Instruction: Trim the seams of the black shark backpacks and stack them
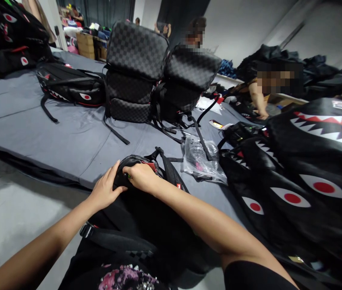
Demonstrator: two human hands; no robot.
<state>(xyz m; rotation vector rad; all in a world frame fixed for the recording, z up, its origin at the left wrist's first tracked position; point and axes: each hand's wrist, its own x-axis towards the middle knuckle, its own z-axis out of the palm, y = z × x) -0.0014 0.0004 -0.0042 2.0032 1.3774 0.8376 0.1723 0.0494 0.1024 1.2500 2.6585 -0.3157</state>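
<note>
- In the head view, the black bag [152, 217] is in front of the person, at the near edge of the worktop [74, 137]; its upper end rests against this edge.
- The left hand [107, 187] is partly open: the fingers lie along the rounded end of the bag, and the thumb is stretched across toward the right hand.
- The right hand [142, 176] is nearly closed, thumb and fingers bent together at the same end. It seems to pinch a small part there, but I cannot tell which part, because the fingers hide it.
- How far the handling is: both hands are on the bag, so I judge that this bag is not finished. What is done inside it, and what is left, I cannot tell.
- The bag looks like soft, dark fabric, with a smoother, slightly shiny piece at the top. A flat strap [172, 175] beside the right hand carries a small red tag [179, 186].
- Near the strap lies a plastic bag [193, 159], clear and wrinkled.
- Behind stand checkered bags [137, 50], boxy, with rounded corners.
- At right, shark bags [306, 193] are piled, bulging and black, with printed red eyes and white teeth.
</note>
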